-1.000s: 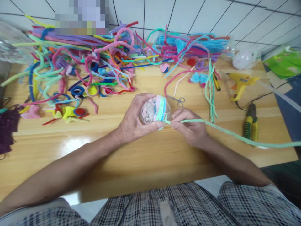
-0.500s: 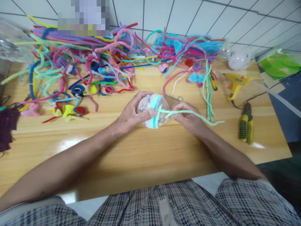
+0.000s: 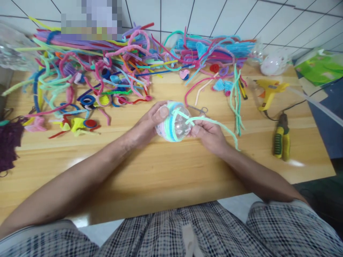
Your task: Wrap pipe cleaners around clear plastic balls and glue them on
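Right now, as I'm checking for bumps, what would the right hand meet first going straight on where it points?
The right hand would probably meet the clear ball first; whether they touch is unclear.

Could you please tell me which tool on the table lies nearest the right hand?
The grey metal scissors, just beyond the right hand; the yellow glue gun, cutter and pliers all lie farther right.

Cannot see the whole clear ball (image 3: 180, 127) behind the left hand (image 3: 149, 120), nor make out the pixelated patch (image 3: 91, 19) beyond; cannot follow the purple fringe (image 3: 10, 146), cut off far left of that hand.
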{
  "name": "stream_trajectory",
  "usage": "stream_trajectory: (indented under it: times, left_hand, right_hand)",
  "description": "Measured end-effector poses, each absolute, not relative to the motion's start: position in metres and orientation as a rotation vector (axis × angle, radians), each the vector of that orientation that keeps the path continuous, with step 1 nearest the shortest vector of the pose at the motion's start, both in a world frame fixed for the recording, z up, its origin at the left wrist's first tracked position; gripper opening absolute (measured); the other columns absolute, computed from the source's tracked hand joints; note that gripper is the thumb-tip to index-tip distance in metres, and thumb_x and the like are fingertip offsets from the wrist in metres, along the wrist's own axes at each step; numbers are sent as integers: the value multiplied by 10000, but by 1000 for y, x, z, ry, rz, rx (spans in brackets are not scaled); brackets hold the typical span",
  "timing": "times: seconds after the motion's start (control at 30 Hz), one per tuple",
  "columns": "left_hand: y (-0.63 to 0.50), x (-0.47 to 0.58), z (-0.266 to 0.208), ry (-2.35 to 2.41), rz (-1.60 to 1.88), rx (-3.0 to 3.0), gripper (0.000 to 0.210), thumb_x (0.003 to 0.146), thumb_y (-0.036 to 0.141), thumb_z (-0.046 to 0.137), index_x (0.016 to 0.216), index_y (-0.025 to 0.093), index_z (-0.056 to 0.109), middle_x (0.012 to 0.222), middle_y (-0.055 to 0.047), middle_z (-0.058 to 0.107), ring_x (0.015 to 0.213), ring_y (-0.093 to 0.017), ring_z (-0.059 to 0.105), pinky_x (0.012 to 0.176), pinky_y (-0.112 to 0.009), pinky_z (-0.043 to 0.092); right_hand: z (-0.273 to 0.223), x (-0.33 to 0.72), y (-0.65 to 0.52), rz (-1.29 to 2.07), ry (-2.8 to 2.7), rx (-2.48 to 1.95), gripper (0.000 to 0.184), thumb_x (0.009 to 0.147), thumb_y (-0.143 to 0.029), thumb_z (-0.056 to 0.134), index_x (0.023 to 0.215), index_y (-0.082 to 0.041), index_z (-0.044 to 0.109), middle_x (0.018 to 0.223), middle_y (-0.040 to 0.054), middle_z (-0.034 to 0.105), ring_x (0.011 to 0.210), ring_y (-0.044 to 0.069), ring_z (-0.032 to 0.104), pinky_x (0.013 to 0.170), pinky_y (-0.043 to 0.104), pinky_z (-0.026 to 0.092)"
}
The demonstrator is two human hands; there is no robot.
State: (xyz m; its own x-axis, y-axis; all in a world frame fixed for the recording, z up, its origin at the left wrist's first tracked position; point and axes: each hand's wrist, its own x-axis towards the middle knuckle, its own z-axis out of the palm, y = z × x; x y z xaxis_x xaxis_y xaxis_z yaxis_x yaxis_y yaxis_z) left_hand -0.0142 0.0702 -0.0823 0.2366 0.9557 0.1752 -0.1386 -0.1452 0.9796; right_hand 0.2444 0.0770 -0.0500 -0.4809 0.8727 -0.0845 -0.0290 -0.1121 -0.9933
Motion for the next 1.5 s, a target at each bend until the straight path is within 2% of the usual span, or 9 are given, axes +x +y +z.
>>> stream_trajectory:
  times: [0.17, 0.33, 0.7, 0.8, 0.93, 1.03, 1.2, 1.37, 1.5]
  left_hand:
    - [68, -14, -97, 894, 1321, 1388, 1245, 601, 764, 1122, 1632, 333, 574, 1664, -130, 674, 1513, -393, 711, 1271, -539, 635]
    - [63, 0, -102, 979, 1384, 1496, 996, 787, 761, 1031, 1546, 304, 575, 1542, -121, 731, 1394, -332, 756, 1194, -495, 673]
    - [66, -18, -95, 1219, 1441, 2100, 1018, 888, 787, 935, 1685, 368, 462, 1636, -151, 607, 1581, -429, 575, 1373, -719, 461]
    - [70, -24, -97, 1119, 1397, 2154, 1074, 860, 887, 882, 1688, 351, 457, 1636, -170, 603, 1607, -443, 561, 1355, -714, 487]
    - [71, -22, -102, 1031, 1404, 2135, 1208, 724, 933, 932, 1672, 359, 451, 1647, -184, 600, 1597, -443, 601, 1320, -674, 540]
    - [70, -20, -106, 1089, 1440, 2111, 1321, 629, 959, 945, 1681, 360, 419, 1591, -177, 623, 1499, -426, 673, 1271, -658, 581]
    - [71, -22, -107, 1237, 1474, 2172, 1402, 579, 1006, 904, 1717, 377, 380, 1618, -181, 606, 1545, -465, 614, 1329, -717, 511]
    - [66, -17, -101, 1292, 1403, 2289, 1252, 719, 1001, 871, 1706, 358, 445, 1612, -179, 628, 1518, -453, 636, 1317, -717, 524]
    - [61, -14, -95, 1290, 1323, 2413, 1068, 885, 843, 896, 1718, 319, 482, 1631, -201, 630, 1555, -463, 632, 1326, -695, 520]
  right_hand:
    - [-49, 233, 74, 1737, -1223, -851, 545, 909, -653, 968, 729, -247, 652, 644, -75, 529, 620, 114, 564, 699, 283, 541]
    - [-37, 226, 64, 1842, -1049, -886, 523, 878, -584, 1017, 774, -255, 624, 614, -107, 416, 560, 90, 401, 563, 231, 431]
    - [-7, 227, 44, 1970, -1004, -1002, 526, 899, -578, 994, 813, -256, 587, 571, -162, 386, 466, 41, 277, 651, 240, 520]
    - [-6, 232, 52, 1866, -1019, -1039, 533, 866, -557, 1016, 792, -256, 583, 564, -150, 372, 474, 49, 262, 547, 224, 408]
    - [-5, 242, 66, 1721, -1110, -972, 565, 882, -594, 993, 733, -266, 558, 577, -108, 374, 529, 97, 362, 530, 260, 401]
    - [-8, 242, 66, 1673, -1162, -836, 485, 903, -676, 944, 809, -285, 671, 652, -61, 536, 681, 167, 606, 799, 365, 617]
    - [-21, 231, 48, 1704, -1256, -720, 433, 1001, -699, 830, 874, -291, 767, 834, 5, 751, 898, 239, 756, 1046, 479, 638]
    - [-1, 236, 52, 1807, -1210, -742, 691, 1088, -780, 683, 650, -282, 489, 494, -106, 296, 460, 137, 386, 741, 390, 605]
    - [32, 251, 64, 1885, -1173, -951, 755, 1012, -812, 776, 650, -275, 386, 509, -119, 186, 438, 98, 159, 481, 308, 317]
